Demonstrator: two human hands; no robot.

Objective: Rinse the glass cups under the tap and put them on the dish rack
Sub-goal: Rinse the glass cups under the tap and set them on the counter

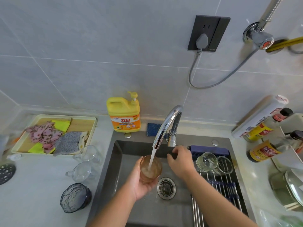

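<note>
The left hand (141, 185) is curled round the lower half of an amber glass cup (150, 168), palm up, holding it upright over the sink (118, 177); the cup sits right under the spout of the chrome tap (167, 125), and the stream of water (152, 158) falls straight into it, frothing inside. The drain (166, 188) lies just right of the cup, lower in the basin.

The right hand (180, 161) is over the back of the sink, just beside the base of the tap and the left end of the dish rack (221, 182); its fingers are bent, with the tips against the dark back wall of the basin, but whether they grip anything I cannot tell, since the hand covers what is beneath it.

The rack spans the right side of the sink; two clear cups lie on their sides at its far end, a ribbed cup (206, 161) and a plainer cup (224, 164), touching each other.

On the counter left of the sink stand two clear glasses (88, 154), one behind the other, and a dark blue glass bowl (74, 198) nearer the front; behind them a tray (91, 122) holds crumpled cloths; a yellow detergent bottle (123, 115) stands against the wall by the tap.
</note>
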